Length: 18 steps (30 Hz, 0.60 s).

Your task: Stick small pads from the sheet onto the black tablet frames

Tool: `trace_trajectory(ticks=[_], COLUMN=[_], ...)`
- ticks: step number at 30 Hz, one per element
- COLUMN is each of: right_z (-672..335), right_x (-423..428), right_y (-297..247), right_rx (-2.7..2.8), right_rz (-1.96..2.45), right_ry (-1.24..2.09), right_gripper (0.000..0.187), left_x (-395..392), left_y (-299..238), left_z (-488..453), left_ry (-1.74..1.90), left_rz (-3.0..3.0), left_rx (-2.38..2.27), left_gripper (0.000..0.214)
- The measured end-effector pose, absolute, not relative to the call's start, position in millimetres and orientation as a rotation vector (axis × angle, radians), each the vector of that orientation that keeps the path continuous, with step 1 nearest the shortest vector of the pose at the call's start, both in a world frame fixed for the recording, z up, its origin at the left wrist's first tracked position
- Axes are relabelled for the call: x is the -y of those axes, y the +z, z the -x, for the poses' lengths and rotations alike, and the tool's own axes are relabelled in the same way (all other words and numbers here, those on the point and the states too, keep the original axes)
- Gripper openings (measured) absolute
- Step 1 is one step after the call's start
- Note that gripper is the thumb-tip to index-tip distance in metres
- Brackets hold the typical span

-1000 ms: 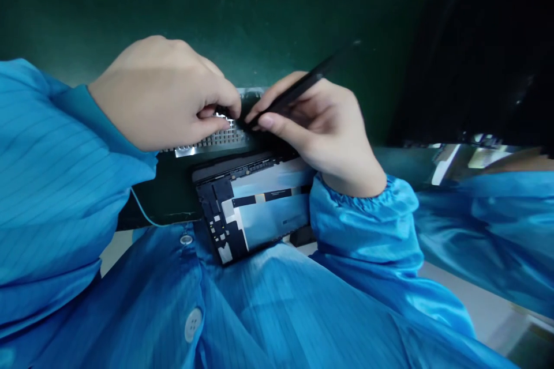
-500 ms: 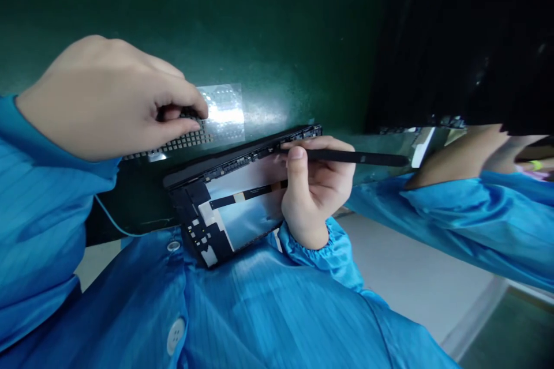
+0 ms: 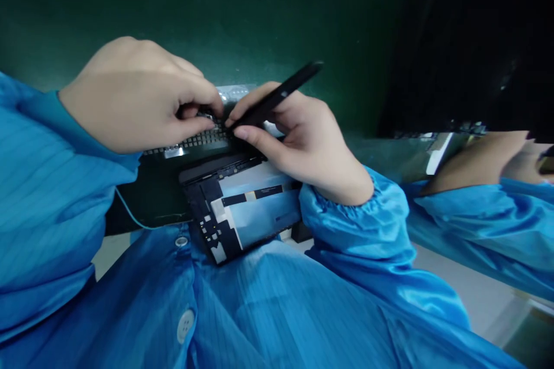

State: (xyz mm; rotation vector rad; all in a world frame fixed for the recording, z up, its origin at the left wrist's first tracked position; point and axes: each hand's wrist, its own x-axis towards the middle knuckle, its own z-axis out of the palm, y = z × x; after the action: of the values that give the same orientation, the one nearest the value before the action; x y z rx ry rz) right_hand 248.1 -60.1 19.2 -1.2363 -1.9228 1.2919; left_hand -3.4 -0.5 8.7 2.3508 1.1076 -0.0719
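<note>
My left hand (image 3: 138,95) is closed in a pinch on a clear sheet of small black squares (image 3: 194,140) that lies on the dark green mat (image 3: 259,11). My right hand (image 3: 298,135) grips black tweezers (image 3: 277,95), whose tip meets the sheet right beside my left fingertips. Just below both hands lies an opened tablet (image 3: 242,204) with its dark inner parts and silvery panels showing. Part of the tablet's right side is hidden by my right wrist and blue sleeve.
A co-worker's blue-sleeved arm (image 3: 476,213) and bare forearm (image 3: 480,161) reach in from the right. A black mass (image 3: 476,40) fills the upper right. A thin blue cord (image 3: 130,213) runs by the mat's front edge. My blue coat covers the bottom.
My right hand has come back up from the tablet's top edge to the sheet, with the tweezers tip now beside my left fingertips. My left hand kept its pinch on the sheet.
</note>
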Motion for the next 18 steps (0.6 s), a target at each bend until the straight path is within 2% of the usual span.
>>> trace_trajectory(ticks=[5, 11, 14, 16, 18], right_z=[-246.4, -245.7, -249.8, -254.9, -259.6], right_x=[49.8, 46.7, 46.7, 58.9, 80.9], right_y=[-0.7, 5.8, 8.9, 10.4, 9.8], right_rx=[1.906, 1.897, 1.825, 1.661, 1.446], right_rz=[1.242, 1.262, 1.261, 1.295, 1.375], right_ry=[1.338, 1.37, 1.432, 1.338, 1.024], right_gripper=[0.023, 0.028, 0.03, 0.027, 0.02], left_x=[0.4, 0.2, 0.1, 0.1, 0.2], left_y=[7.3, 7.0, 10.1, 10.9, 9.5], left_z=[1.9, 2.4, 0.7, 0.5, 1.9], left_ry=[-0.069, -0.047, -0.091, -0.091, -0.068], left_rz=[-2.351, -2.465, -2.461, -2.436, -2.415], left_rx=[-1.095, -1.055, -1.065, -1.075, -1.066], left_gripper=[0.065, 0.068, 0.059, 0.055, 0.058])
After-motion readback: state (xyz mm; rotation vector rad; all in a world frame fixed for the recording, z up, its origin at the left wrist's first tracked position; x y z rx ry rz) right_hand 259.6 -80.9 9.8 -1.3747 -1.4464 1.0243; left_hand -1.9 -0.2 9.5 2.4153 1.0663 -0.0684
